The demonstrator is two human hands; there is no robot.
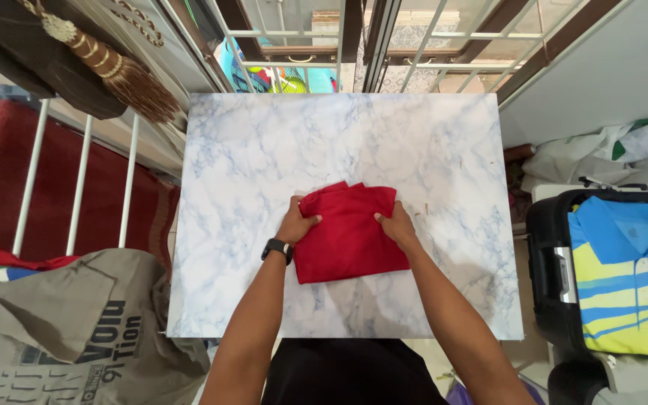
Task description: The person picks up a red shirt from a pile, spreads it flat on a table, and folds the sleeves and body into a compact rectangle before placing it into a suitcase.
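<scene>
Red cloth (348, 234), folded into a rough square, lies near the middle of the marble-patterned table (241, 142). My left hand (296, 222) grips its left edge, thumb on top, a black watch (277, 249) on that wrist. My right hand (397, 223) clasps its right edge. Right of the table, an open black suitcase (553, 270) holds a blue and yellow striped shirt (618, 279).

Light: bright day light, soft and even.
Source: it seems to come from the window bars (414, 45) at the top.
Shadows: soft, faint ones under the arms on the marble table (444, 135).
Glare: a pale shine on the table top.
Sharpness: clear in the middle.
Edges: lines bend outward near the corners.
</scene>
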